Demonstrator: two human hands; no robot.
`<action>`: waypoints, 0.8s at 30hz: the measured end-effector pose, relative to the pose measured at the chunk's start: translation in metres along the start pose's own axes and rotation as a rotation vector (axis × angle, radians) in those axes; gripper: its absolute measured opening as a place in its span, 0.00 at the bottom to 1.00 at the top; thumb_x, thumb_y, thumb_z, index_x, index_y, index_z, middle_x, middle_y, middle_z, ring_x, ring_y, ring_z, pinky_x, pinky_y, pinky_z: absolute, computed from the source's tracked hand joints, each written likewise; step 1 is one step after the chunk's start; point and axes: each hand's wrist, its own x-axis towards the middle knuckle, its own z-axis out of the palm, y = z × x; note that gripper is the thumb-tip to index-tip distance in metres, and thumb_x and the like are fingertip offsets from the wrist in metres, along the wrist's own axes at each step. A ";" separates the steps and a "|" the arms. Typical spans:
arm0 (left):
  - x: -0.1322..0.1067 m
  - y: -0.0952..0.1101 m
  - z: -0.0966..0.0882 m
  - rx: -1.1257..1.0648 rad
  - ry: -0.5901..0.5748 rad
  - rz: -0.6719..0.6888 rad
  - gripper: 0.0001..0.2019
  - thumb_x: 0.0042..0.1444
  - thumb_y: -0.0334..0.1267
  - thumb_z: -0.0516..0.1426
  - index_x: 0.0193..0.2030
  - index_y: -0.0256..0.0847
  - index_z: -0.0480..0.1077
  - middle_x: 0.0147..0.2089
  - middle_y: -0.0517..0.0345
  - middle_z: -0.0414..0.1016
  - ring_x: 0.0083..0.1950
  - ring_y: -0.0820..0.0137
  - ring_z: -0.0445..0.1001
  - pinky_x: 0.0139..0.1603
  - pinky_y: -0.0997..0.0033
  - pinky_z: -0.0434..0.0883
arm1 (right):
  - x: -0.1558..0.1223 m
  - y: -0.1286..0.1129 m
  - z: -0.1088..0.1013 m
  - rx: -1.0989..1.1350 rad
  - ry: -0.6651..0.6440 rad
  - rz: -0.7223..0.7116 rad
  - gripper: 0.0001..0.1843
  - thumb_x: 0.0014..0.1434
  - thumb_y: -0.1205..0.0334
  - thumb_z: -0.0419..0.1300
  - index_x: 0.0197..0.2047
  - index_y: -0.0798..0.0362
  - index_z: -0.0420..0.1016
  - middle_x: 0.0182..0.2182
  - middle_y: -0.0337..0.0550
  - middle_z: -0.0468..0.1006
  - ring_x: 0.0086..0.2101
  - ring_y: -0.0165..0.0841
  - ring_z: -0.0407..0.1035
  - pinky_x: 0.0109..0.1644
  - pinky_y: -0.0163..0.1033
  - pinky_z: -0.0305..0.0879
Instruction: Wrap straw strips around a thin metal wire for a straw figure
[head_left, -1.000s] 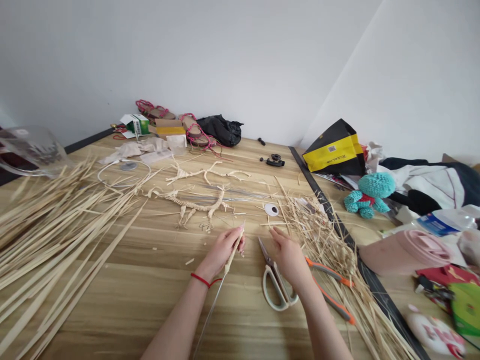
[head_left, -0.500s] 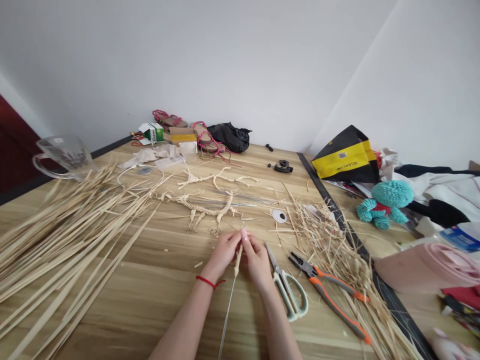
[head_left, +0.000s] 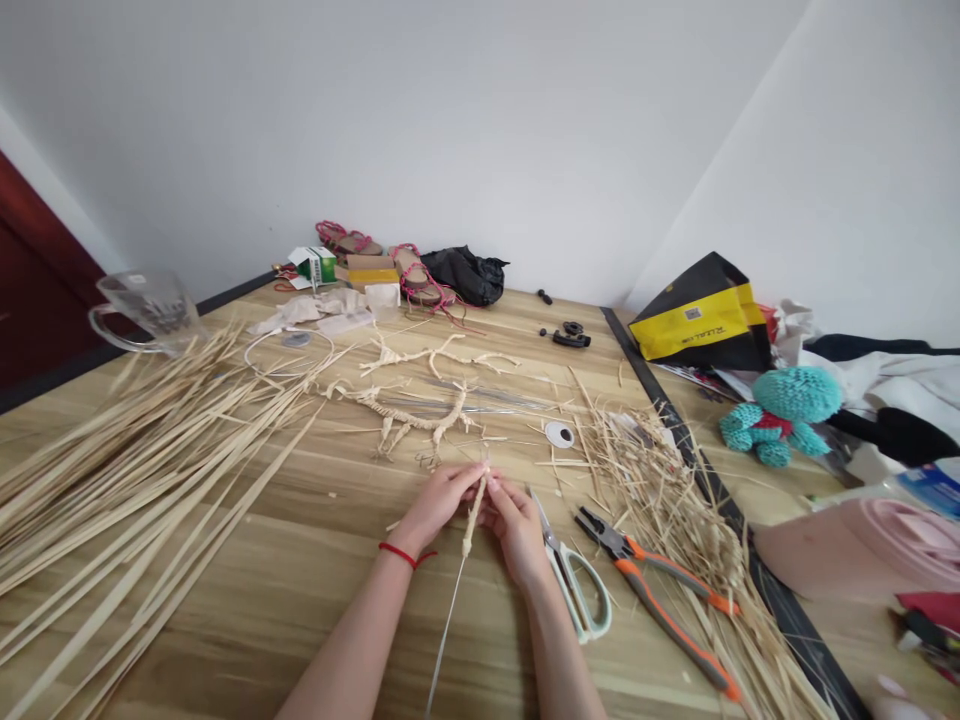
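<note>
View from my head camera, looking along the bench [head_left: 315, 640] toward its far edge. Centre front: my left hand [head_left: 436, 503] and right hand [head_left: 516, 532] meet over a thin wire [head_left: 448, 640], its upper part wrapped in straw (the wrapped stretch [head_left: 472, 520] is pale and short). The wire's long axis runs from just below my fingers [head_left: 466, 480] down and slightly left toward the near bench edge, and its bare end leaves the frame at the bottom. The fingers of both hands are closed in a pinch around the top of the wrapped stretch, whose tip pokes up between them. The wire hangs between my forearms, nearer the left one (a red string bracelet [head_left: 397, 553] circles that wrist).

Just beside my right wrist lie scissors [head_left: 581, 600] with pale green handles, blades toward the far edge. Further right are orange-handled pliers [head_left: 645, 590] and a heap of straw scraps [head_left: 660, 500], near the bench's right edge. Long straw strips [head_left: 150, 480] cover the left side. Toward the far edge lie two branching straw figures [head_left: 435, 355] and a bundle of wires [head_left: 487, 398].
</note>
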 end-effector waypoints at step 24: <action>-0.084 0.057 -0.168 1.139 0.791 0.016 0.19 0.47 0.48 0.58 0.40 0.36 0.74 0.41 0.46 0.77 0.42 0.57 0.73 0.42 0.64 0.66 | -0.002 -0.001 0.004 0.007 0.008 0.089 0.15 0.46 0.50 0.65 0.29 0.55 0.79 0.27 0.46 0.80 0.28 0.36 0.71 0.32 0.39 0.65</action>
